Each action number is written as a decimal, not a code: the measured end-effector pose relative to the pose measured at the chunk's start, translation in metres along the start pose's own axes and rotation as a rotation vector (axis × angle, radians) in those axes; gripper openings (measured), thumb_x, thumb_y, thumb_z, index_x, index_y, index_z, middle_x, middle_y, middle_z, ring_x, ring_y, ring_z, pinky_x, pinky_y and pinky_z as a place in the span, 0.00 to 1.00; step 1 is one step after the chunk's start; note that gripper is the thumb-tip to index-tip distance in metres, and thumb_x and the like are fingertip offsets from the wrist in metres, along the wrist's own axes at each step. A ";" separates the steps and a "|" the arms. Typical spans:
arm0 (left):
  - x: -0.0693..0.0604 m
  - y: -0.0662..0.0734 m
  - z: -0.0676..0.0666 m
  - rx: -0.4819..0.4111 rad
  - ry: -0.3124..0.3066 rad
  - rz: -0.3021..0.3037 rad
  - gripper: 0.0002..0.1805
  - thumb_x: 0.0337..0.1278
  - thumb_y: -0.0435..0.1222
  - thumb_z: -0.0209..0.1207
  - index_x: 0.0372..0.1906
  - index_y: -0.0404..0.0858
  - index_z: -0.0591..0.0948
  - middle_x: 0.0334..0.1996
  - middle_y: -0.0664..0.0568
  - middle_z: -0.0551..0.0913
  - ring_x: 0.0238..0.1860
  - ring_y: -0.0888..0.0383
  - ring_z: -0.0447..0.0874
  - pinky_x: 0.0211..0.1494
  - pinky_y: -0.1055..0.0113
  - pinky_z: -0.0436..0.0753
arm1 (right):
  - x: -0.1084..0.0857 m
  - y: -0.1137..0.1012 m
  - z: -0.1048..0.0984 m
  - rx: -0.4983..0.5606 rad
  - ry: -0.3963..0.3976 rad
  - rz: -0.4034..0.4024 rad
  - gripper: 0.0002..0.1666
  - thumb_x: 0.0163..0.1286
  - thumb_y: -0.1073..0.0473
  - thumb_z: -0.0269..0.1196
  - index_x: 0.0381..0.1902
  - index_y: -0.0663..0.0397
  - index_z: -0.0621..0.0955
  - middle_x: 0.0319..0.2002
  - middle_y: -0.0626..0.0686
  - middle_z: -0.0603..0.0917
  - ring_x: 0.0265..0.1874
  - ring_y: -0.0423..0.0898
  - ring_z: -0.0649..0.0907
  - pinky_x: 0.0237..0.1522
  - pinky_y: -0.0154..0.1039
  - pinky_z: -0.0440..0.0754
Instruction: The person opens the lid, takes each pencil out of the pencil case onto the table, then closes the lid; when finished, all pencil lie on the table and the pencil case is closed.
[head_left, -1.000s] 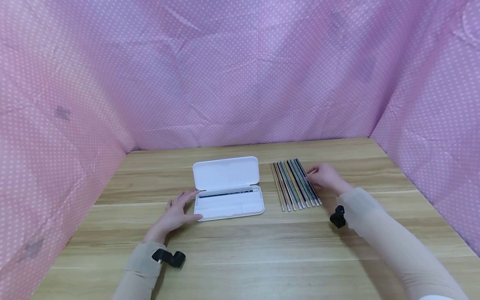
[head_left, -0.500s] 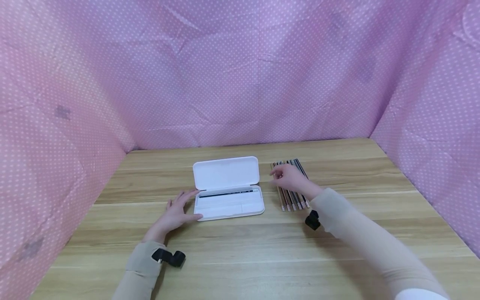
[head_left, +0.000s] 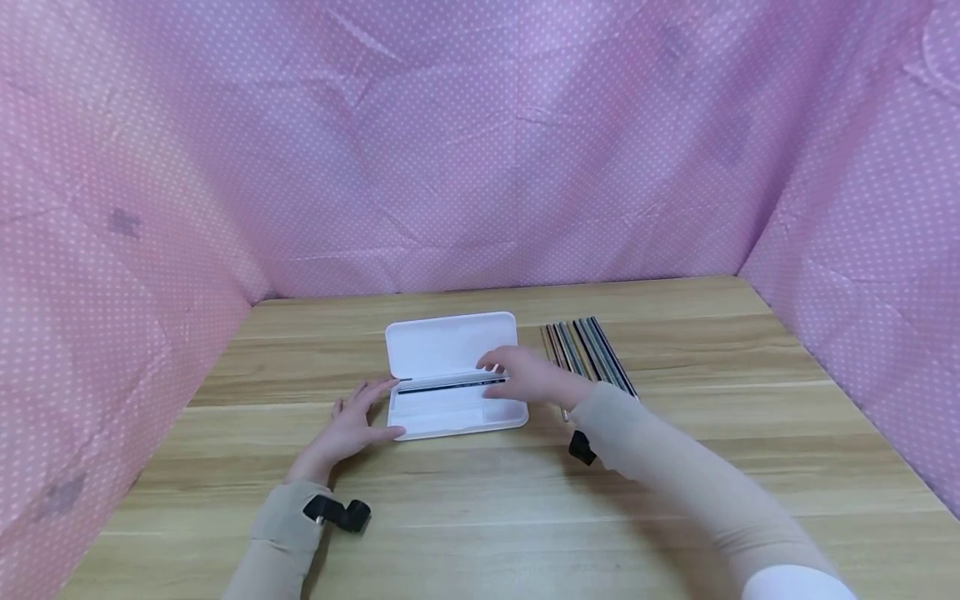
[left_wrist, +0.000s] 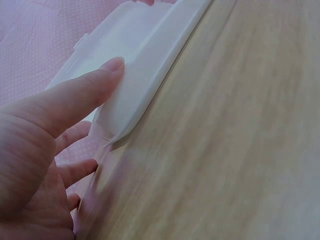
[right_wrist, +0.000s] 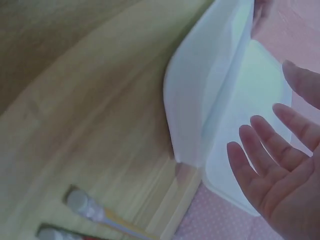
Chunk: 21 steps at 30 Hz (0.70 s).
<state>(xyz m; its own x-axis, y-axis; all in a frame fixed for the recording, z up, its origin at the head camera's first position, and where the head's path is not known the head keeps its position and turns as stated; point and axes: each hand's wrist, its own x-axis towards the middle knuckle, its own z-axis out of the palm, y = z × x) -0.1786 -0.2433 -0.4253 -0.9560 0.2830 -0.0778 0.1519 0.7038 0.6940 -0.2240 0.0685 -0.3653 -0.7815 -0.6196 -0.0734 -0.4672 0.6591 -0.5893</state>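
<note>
A white pencil case (head_left: 431, 421) lies on the table, its lid (head_left: 427, 346) folded back. Inside, along the hinge side, rests a dark pencil (head_left: 438, 388). My left hand (head_left: 348, 429) spans the case's left end. In the left wrist view the thumb (left_wrist: 92, 87) lies along the case's front wall, other fingers behind the end. Over the right part of the case is my right hand (head_left: 528, 377). The right wrist view shows its fingers (right_wrist: 270, 140) spread, with no pencil visible between them. To the right, several pencils (head_left: 581, 350) lie in a row, partly covered by the forearm.
The wooden table (head_left: 465, 517) extends in front of the case and to both sides. Pink dotted cloth (head_left: 480, 167) hangs behind it and along the sides. In the right wrist view, pencil ends (right_wrist: 82, 202) lie near the case.
My right hand has swept left from the right edge of the pencil row, across the pencils, to the case. My left hand and the case have stayed in place.
</note>
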 end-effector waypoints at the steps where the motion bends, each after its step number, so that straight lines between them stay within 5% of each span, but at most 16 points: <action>1: 0.000 0.000 0.000 0.000 -0.002 0.000 0.45 0.47 0.49 0.68 0.71 0.46 0.61 0.73 0.40 0.55 0.73 0.34 0.35 0.65 0.32 0.26 | 0.001 -0.001 0.002 -0.013 -0.006 -0.010 0.26 0.63 0.56 0.66 0.57 0.58 0.76 0.52 0.57 0.81 0.52 0.51 0.79 0.55 0.47 0.77; 21: 0.001 -0.002 0.001 0.002 -0.011 -0.014 0.45 0.47 0.50 0.68 0.71 0.47 0.61 0.73 0.41 0.55 0.74 0.36 0.35 0.66 0.33 0.26 | 0.017 0.000 0.024 -0.182 -0.069 -0.013 0.26 0.62 0.55 0.66 0.58 0.56 0.77 0.54 0.53 0.81 0.55 0.48 0.78 0.61 0.43 0.73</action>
<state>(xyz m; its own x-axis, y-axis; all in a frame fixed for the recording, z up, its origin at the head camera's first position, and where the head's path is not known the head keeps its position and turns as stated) -0.1796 -0.2441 -0.4276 -0.9551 0.2803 -0.0959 0.1388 0.7093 0.6911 -0.2270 0.0479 -0.3852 -0.7476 -0.6521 -0.1258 -0.5488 0.7132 -0.4361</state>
